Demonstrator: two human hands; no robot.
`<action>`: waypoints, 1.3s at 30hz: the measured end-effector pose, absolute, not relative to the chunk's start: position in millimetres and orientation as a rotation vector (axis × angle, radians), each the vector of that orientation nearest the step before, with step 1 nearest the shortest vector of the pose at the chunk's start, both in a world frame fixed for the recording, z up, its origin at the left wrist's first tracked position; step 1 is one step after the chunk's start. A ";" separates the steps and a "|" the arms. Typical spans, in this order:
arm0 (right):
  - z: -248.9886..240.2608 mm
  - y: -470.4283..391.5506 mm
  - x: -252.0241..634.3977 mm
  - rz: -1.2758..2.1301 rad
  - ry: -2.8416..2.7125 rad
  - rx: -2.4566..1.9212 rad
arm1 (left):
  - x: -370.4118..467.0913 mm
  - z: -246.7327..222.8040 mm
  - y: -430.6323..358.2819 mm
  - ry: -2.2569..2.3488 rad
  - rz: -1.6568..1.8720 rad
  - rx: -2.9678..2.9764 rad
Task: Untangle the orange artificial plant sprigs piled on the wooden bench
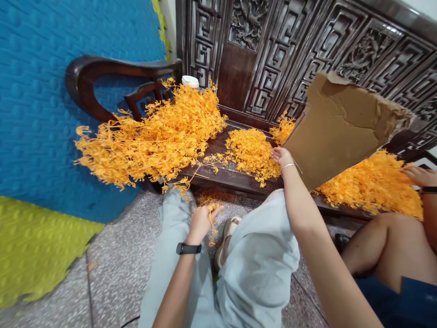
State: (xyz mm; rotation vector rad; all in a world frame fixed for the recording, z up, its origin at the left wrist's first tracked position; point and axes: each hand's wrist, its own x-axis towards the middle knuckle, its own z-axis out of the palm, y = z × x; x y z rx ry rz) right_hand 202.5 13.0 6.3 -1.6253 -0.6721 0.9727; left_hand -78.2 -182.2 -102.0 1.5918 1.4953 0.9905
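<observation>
My left hand (pixel 201 222) is closed round a thin orange plastic flower sprig (pixel 212 218), low in front of my knees, with the sprig hanging down beside the fingers. My right hand (pixel 282 157) reaches to the right edge of a small pile of orange plastic florets (pixel 251 150) on the dark wooden bench (pixel 218 143). Its fingers are curled, and what they hold, if anything, cannot be made out. To the left, a large heap of branching orange plastic sprigs (pixel 160 136) spills over the bench's end. One loose branch (pixel 201 168) trails from it towards the small pile.
A torn cardboard sheet (pixel 337 127) stands upright right of my right hand. Beyond it, another person's hand (pixel 418 175) touches a further orange heap (pixel 375 182). A white container (pixel 190 82) stands by the carved backrest (pixel 235 77). Blue foam matting (pixel 37 114) lies left.
</observation>
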 end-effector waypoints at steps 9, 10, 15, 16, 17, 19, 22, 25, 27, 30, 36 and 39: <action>9.3 18.6 195.7 1.050 -0.537 -1.608 | -81.2 -104.2 -181.1 1.201 1.076 1.476; 9.6 18.8 195.0 1.053 -0.539 -1.604 | -81.8 -103.6 -181.0 1.175 1.088 1.465; 12.0 18.6 191.4 1.069 -0.561 -1.591 | -85.4 -98.1 -183.0 1.179 1.072 1.410; 12.5 18.4 190.6 1.072 -0.566 -1.590 | -85.6 -97.2 -183.5 1.184 1.064 1.372; 12.9 18.0 189.8 1.074 -0.571 -1.589 | -85.6 -96.4 -184.0 1.190 1.067 1.333; 13.5 17.2 188.3 1.075 -0.578 -1.590 | -84.8 -95.2 -184.4 1.213 1.105 1.278; 14.4 16.0 186.2 1.069 -0.581 -1.596 | -82.9 -93.8 -183.8 1.261 1.172 1.227; 17.9 16.4 183.1 1.039 -0.571 -1.609 | -82.2 -90.7 -183.1 1.248 1.228 1.083; 22.2 17.9 180.0 0.991 -0.552 -1.627 | -82.9 -86.6 -183.3 1.165 1.271 0.953; 29.7 20.5 174.1 0.893 -0.525 -1.646 | -85.1 -78.1 -184.3 0.974 1.343 0.803; 35.1 19.4 165.1 0.840 -0.582 -1.654 | -89.2 -66.3 -187.6 0.673 1.452 0.640; 39.7 14.3 160.5 0.853 -0.615 -1.657 | -90.6 -63.5 -189.0 0.579 1.474 0.606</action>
